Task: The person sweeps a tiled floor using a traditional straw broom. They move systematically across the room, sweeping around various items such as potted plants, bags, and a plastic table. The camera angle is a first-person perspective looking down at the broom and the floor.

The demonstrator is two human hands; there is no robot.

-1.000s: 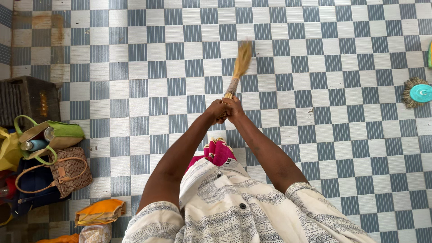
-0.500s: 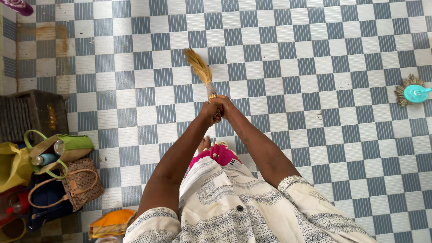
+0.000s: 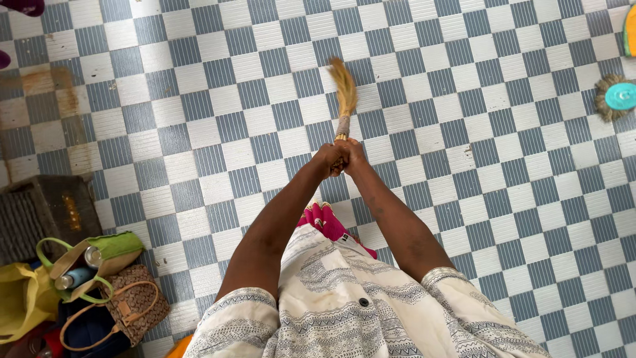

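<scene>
Fingers of both hands are wrapped tight around the handle of a broom (image 3: 344, 99), the left hand (image 3: 329, 159) and the right hand (image 3: 353, 154) pressed together in front of the body. Under them the checkered floor (image 3: 464, 199) of grey and white tiles fills the view. At the lower left, several bags (image 3: 93, 292) lie beside a dark basket (image 3: 40, 212). The broom points away from the person, its straw end low over the tiles. A small round brush (image 3: 616, 97) lies far right.
</scene>
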